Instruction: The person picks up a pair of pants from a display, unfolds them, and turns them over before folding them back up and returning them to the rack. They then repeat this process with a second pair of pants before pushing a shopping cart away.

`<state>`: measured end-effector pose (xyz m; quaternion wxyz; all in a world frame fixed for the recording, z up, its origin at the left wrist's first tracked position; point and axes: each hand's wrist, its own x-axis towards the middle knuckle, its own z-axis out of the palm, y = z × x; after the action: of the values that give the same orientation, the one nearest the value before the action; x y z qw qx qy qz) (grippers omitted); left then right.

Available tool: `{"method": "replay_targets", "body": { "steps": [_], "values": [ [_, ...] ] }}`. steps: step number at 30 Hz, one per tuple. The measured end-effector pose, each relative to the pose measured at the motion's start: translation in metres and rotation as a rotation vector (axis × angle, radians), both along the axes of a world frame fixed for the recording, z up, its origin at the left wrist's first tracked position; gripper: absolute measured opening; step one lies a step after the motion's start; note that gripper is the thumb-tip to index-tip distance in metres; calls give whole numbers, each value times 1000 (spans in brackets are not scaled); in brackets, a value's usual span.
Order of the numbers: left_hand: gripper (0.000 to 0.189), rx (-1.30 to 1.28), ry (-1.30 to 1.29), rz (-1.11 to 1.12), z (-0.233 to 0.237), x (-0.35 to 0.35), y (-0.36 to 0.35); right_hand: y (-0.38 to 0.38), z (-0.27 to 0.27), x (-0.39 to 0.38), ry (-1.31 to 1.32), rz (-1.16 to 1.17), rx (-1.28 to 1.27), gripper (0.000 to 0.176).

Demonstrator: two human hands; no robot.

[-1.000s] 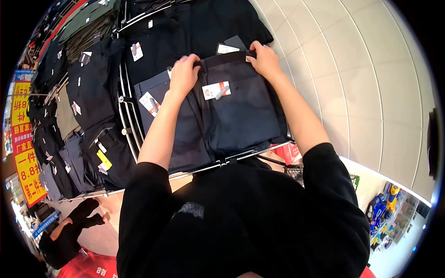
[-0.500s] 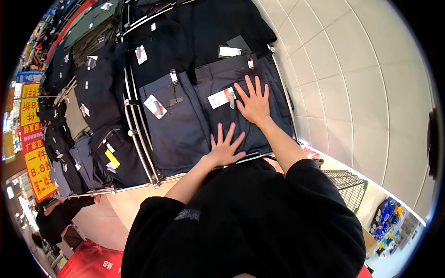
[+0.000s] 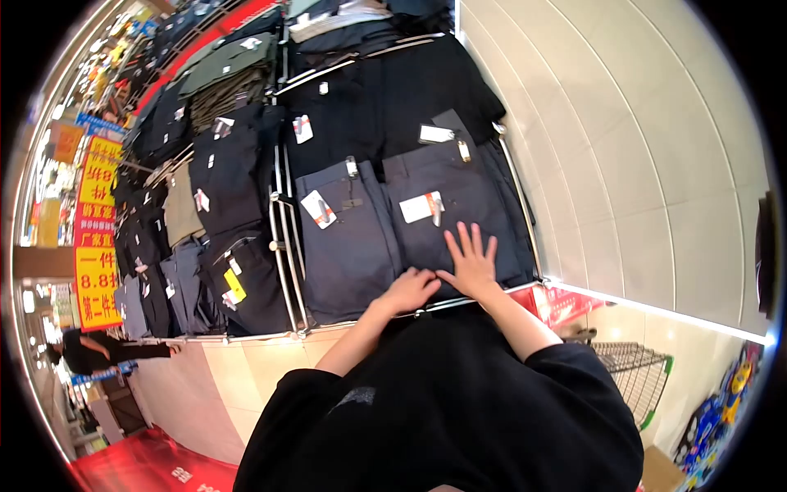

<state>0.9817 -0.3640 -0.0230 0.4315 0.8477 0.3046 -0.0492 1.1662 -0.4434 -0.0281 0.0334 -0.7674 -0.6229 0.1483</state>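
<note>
My right hand (image 3: 471, 266) lies flat with fingers spread on the lower part of the folded dark grey trousers (image 3: 426, 176). At the front edge of the same pair, my left hand (image 3: 411, 291) has its fingers bent and closed on the cloth. A white and red price tag (image 3: 420, 207) lies on these trousers, above my right hand. To the left, touching them, is a second folded pair of grey trousers (image 3: 344, 262) with its own tag (image 3: 318, 209).
Folded black trousers (image 3: 426, 82) lie behind on the metal rack (image 3: 283, 234). More stacked trousers (image 3: 234, 180) fill the left section. A tiled wall (image 3: 607, 164) borders the right side. A wire shopping cart (image 3: 631, 373) stands behind at right, and a person in black (image 3: 90, 351) is far left.
Both hands have drawn back toward the front edge of the trousers. My left hand has gone from spread fingers to bent ones. The camera view has shifted, showing more of the rack's far end.
</note>
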Motion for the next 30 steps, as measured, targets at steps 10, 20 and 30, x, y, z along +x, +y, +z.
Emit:
{"method": "replay_targets", "body": {
  "steps": [10,20,30],
  "values": [
    [64,-220,221,-84,18,-23,-4,-31,12,49,-5,25,-114,105],
    [52,-114,-24,-30,45,-60,-35,-30,22,20,9,-125,-214,87],
    [51,335,-263,-27,20,-150,-64,-89,29,-42,-151,-333,53,56]
  ]
}}
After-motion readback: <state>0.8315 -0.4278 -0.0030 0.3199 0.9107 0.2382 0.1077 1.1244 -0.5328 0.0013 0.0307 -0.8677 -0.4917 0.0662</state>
